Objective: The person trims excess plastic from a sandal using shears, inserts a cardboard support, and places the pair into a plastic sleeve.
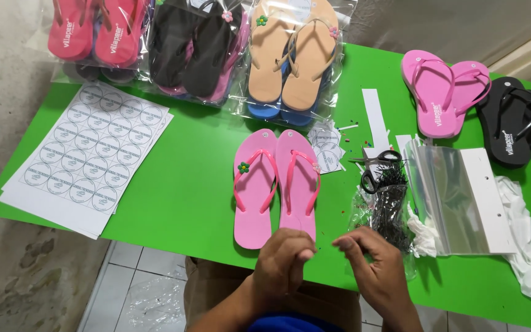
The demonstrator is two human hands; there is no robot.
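A pair of pink flip-flops (275,184) lies side by side on the green table (185,184), toes away from me; the left one carries a small flower charm. My left hand (284,261) is curled at the table's near edge, just below the heels, fingers pinched together; whether it holds anything is too small to see. My right hand (373,264) hovers to its right with fingertips pinched toward the left hand, beside a clear bag of thin black ties (388,206).
Black scissors (377,165) lie above the ties. A stack of clear bags with white headers (456,200) sits at right. Round-sticker sheets (87,157) lie at left. Bagged flip-flops (290,55) line the far edge; loose pink (440,92) and black pairs (514,126) are far right.
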